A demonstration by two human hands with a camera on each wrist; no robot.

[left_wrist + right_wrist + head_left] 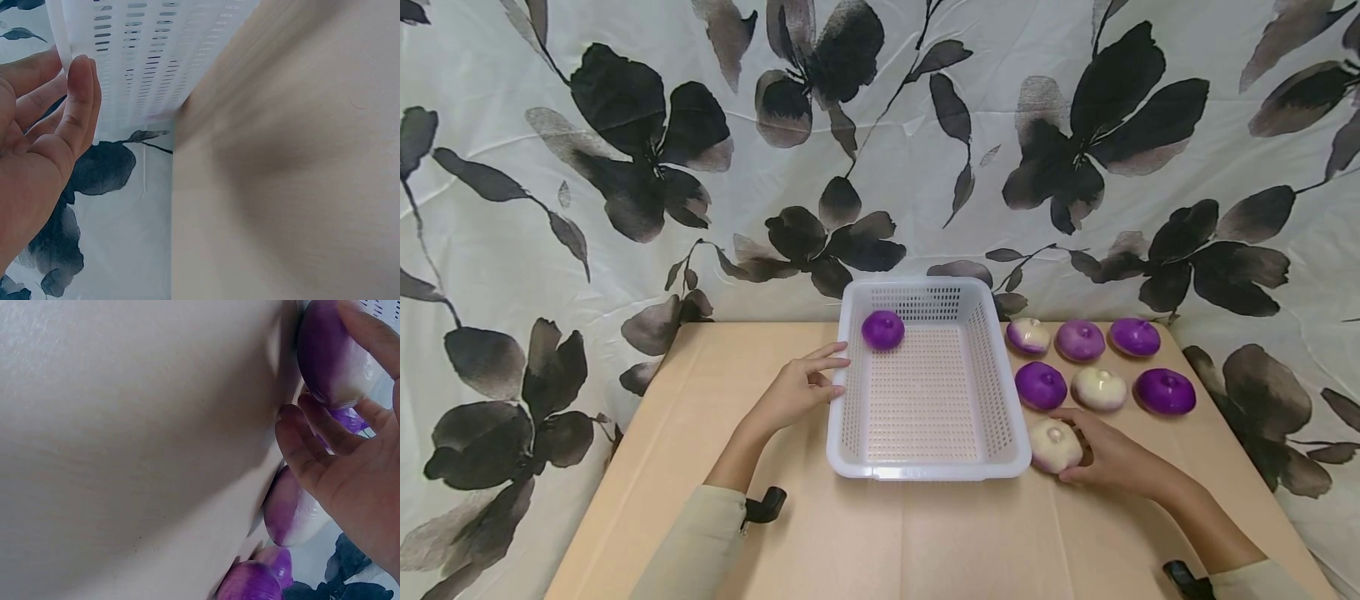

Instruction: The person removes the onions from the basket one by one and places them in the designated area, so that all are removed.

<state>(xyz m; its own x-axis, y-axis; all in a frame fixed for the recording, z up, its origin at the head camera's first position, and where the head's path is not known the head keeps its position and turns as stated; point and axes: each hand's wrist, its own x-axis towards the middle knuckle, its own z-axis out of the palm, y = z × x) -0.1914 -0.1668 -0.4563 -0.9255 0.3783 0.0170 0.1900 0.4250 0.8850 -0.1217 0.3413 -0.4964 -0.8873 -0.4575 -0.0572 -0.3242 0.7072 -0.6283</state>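
Observation:
A white perforated plastic basket [928,471] stands on the table with one purple onion [883,330] in its far left corner. My left hand [797,383] pinches the basket's left rim; the left wrist view shows fingers [80,94] against its outer wall. On the other side, my right hand [1108,450] grips a pale onion [1056,446] between thumb and fingers, close by the basket's right wall. From the right wrist view, this onion [331,350] is part purple, part white. Beyond the right hand lie several more onions, purple ones [1165,392] and a whitish one [1099,389].
The light wooden table [940,542] ends at a white cloth [955,183] with dark flowers, hanging behind it. The far-row onions [1080,341] lie near the table's back edge, right of the basket. Dark straps [766,505] sit at both wrists.

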